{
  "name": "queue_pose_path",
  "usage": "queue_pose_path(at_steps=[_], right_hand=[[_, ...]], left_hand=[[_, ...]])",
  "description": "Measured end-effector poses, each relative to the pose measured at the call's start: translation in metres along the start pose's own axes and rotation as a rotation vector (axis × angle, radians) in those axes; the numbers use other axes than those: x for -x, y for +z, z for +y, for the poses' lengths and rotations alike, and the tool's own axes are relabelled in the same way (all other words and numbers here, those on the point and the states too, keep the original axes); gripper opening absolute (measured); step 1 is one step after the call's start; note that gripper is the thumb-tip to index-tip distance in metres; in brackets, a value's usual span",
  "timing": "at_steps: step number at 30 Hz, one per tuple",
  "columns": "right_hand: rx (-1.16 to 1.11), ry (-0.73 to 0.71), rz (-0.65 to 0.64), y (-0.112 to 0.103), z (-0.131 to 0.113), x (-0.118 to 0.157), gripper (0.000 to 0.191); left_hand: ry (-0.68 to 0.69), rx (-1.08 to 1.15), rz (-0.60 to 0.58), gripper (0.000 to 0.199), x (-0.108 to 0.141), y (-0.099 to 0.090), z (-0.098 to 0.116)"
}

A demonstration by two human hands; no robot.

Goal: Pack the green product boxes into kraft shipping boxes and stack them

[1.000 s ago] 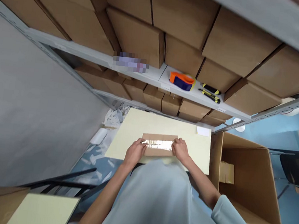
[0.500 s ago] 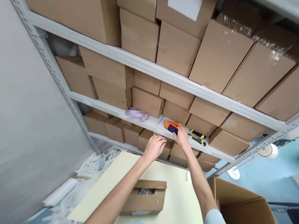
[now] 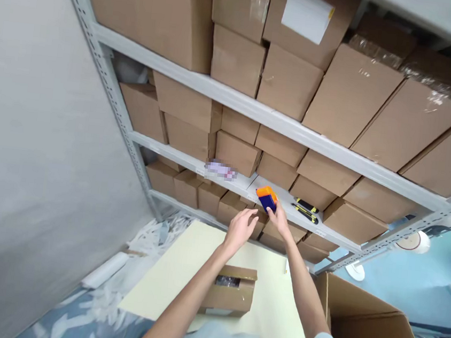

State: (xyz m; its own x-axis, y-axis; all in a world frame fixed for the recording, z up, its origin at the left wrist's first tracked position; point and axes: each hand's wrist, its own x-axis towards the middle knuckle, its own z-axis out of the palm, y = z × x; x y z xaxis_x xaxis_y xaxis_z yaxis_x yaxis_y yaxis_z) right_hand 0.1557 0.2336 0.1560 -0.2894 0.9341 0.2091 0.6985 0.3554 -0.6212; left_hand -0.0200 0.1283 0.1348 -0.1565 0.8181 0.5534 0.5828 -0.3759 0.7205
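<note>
One pixelated thing (image 3: 221, 169) lies on the shelf (image 3: 244, 180), unreadable. Right of it, the left hand (image 3: 241, 226) is empty, its grip apart. The right hand (image 3: 279, 217) has its grip clamped on one orange-blue tool (image 3: 266, 198), at the shelf's near edge. Two cutters (image 3: 305, 210) lie farther right.

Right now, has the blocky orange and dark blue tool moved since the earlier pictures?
Yes, outward over the light grey metal shelf: the tool lay flat there; now the right hand holds it tilted, partly past the front edge.
</note>
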Motion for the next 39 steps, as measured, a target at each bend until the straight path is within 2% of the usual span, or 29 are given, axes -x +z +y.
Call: queue_pose_path(at_steps=[3,5,8,11,14,17,21,24,29,35,39], right_hand=[[-0.593,-0.029,-0.005,0.027,0.007,0.077,0.057],[-0.804,0.021,-0.031,0.043,0.004,0.128,0.062],[-0.892,0.111,-0.034,0.059,-0.006,0.185,0.064],[-0.902,0.138,-0.041,0.069,-0.015,0.215,0.065],[-0.898,0.145,-0.048,0.078,-0.020,0.224,0.068],[-0.822,0.131,-0.039,0.084,-0.022,0.226,0.068],[-0.633,0.002,-0.104,0.080,-0.023,0.236,0.062],[-0.474,-0.074,-0.181,0.067,-0.023,0.246,0.053],[-0.263,-0.217,-0.251,0.041,-0.021,0.253,0.042],[-0.073,-0.473,-0.244,0.022,-0.013,0.252,0.034],[-0.041,-0.516,-0.255,0.013,-0.011,0.253,0.032]], left_hand=[[-0.111,0.218,0.054,0.023,0.058,0.001,0.001],[-0.158,0.292,0.049,0.020,0.094,0.001,0.006],[-0.212,0.320,0.009,0.019,0.137,-0.001,0.014],[-0.230,0.310,-0.033,0.020,0.162,-0.009,0.017],[-0.205,0.267,-0.088,0.021,0.171,-0.023,0.018],[-0.185,0.202,-0.133,0.022,0.169,-0.041,0.020],[-0.227,0.187,0.036,0.044,0.158,-0.072,0.030],[-0.189,0.203,0.085,0.043,0.148,-0.099,0.039],[-0.117,0.206,-0.008,0.031,0.142,-0.129,0.052],[-0.048,0.254,-0.118,0.023,0.144,-0.143,0.065],[-0.100,0.280,-0.205,0.020,0.148,-0.149,0.071]])
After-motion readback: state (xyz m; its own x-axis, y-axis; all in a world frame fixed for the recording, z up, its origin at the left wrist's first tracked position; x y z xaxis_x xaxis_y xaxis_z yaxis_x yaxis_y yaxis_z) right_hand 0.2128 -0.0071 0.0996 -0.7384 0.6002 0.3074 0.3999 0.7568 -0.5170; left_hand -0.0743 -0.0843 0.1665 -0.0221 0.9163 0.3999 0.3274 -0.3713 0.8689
